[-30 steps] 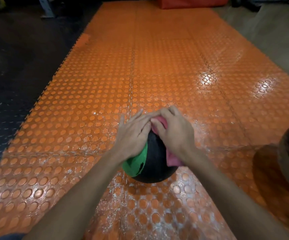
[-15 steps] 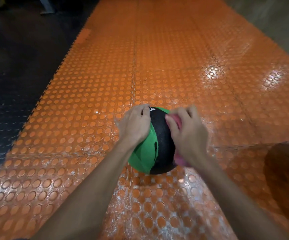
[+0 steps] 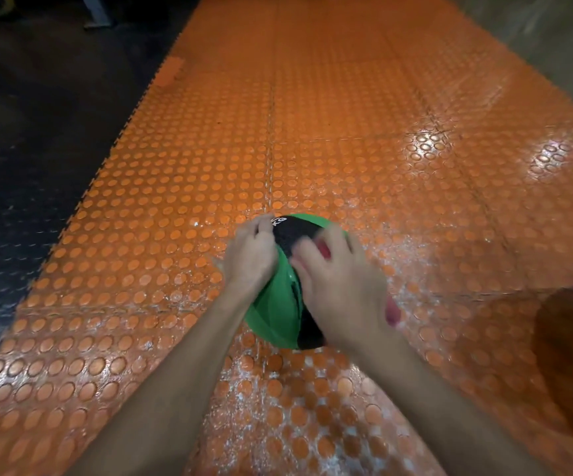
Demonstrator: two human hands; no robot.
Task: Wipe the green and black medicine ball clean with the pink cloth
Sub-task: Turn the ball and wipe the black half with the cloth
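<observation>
The green and black medicine ball (image 3: 271, 314) sits on the orange studded mat (image 3: 346, 132), about mid-width and toward its near edge. The left hand (image 3: 250, 255) grips the ball's upper left side with curled fingers. The right hand (image 3: 343, 290), blurred, has its spread fingers bent over the bunched pink cloth (image 3: 324, 250), holding it against the ball's right side.

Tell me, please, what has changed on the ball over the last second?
The medicine ball has been turned: more green now faces up. The right hand, holding the pink cloth, slid from the top down its right side. The left hand still holds the left side; the ball stays on the orange mat.
</observation>
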